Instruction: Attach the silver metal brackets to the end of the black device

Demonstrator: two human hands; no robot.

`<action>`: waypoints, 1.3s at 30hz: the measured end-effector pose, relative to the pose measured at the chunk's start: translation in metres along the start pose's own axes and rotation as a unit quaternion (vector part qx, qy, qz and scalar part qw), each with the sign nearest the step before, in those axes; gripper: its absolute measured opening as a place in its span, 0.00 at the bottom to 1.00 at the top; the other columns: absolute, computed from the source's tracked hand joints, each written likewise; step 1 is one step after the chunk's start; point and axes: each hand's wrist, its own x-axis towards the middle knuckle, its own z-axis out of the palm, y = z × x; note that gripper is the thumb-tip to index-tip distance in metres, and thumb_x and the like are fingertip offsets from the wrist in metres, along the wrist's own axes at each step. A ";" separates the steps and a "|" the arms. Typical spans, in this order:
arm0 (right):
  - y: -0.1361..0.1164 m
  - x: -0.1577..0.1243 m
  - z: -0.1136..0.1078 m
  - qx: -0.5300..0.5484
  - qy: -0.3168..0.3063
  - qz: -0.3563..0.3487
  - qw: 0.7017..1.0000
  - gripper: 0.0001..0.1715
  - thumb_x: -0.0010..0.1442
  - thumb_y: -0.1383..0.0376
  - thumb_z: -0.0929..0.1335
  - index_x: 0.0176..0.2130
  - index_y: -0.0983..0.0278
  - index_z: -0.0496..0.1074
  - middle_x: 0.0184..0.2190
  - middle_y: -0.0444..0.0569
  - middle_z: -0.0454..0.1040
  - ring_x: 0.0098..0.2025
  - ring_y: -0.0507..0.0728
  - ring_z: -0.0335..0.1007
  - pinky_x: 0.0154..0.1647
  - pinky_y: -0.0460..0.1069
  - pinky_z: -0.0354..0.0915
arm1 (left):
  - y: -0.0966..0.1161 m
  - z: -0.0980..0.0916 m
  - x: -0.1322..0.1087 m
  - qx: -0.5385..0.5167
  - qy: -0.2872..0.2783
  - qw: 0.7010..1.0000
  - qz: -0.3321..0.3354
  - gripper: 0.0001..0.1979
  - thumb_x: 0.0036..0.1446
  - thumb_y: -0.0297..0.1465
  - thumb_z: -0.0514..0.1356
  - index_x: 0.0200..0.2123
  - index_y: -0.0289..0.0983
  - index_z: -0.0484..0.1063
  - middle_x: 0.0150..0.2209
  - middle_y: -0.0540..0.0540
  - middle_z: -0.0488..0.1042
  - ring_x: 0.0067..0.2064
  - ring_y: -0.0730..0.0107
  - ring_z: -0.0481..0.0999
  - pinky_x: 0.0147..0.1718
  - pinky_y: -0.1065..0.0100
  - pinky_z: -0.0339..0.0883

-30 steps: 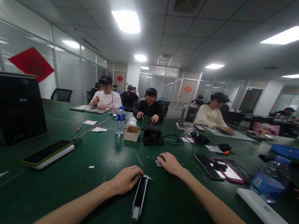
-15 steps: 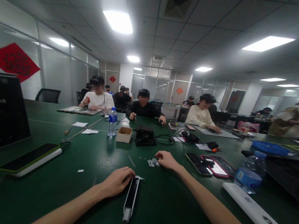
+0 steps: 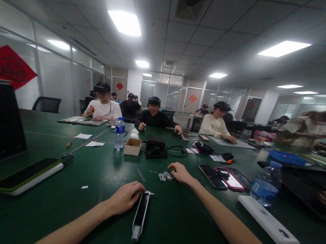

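A long, narrow silver metal frame (image 3: 140, 215) with a dark inside lies lengthwise before me, a thin pin sticking out sideways at its far end. My left hand (image 3: 126, 198) rests on the table at its left, with curled fingers closed on that far end. Farther off, several small metal plates with holes (image 3: 162, 176) lie in a loose group. Over their right side my right hand (image 3: 180, 173) reaches with bent fingers pointing down. Its fingertips are hidden, so what they pinch cannot be made out.
Beyond the hands stand a small cardboard box (image 3: 132, 147), a black device (image 3: 156, 147) and a water bottle (image 3: 119, 134). Phones (image 3: 212, 177), a large bottle (image 3: 266, 183) and a white power bank (image 3: 268, 222) lie right. A green-edged phone (image 3: 25, 174) lies left. People sit opposite.
The whole view has shifted slightly to the left as the head turned right. Both hands keep nearly the same places at the metal frame and the small plates.
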 end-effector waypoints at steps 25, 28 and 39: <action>-0.002 -0.001 -0.003 -0.040 0.034 0.007 0.999 0.14 0.58 0.73 0.63 0.38 0.67 0.78 0.38 0.52 0.78 0.42 0.56 0.73 0.43 0.46 0.63 | 0.008 -0.005 -0.001 0.032 -0.001 0.999 -0.015 0.11 0.62 0.28 0.51 0.44 0.38 0.70 0.43 0.45 0.73 0.43 0.65 0.72 0.44 0.64 0.67; 0.000 -0.001 -0.001 -0.042 0.045 0.008 0.998 0.14 0.60 0.71 0.63 0.40 0.67 0.76 0.40 0.52 0.77 0.42 0.56 0.72 0.43 0.47 0.63 | 0.007 -0.004 0.000 0.040 0.001 0.999 -0.009 0.11 0.62 0.28 0.50 0.44 0.38 0.70 0.43 0.45 0.73 0.43 0.65 0.72 0.44 0.65 0.67; 0.021 -0.007 0.022 -0.005 0.118 -0.055 0.992 0.13 0.62 0.70 0.62 0.41 0.65 0.75 0.39 0.51 0.76 0.41 0.55 0.70 0.46 0.49 0.63 | 0.002 -0.001 0.003 0.057 0.003 0.998 0.003 0.10 0.62 0.29 0.50 0.44 0.38 0.69 0.42 0.45 0.73 0.42 0.65 0.73 0.42 0.65 0.67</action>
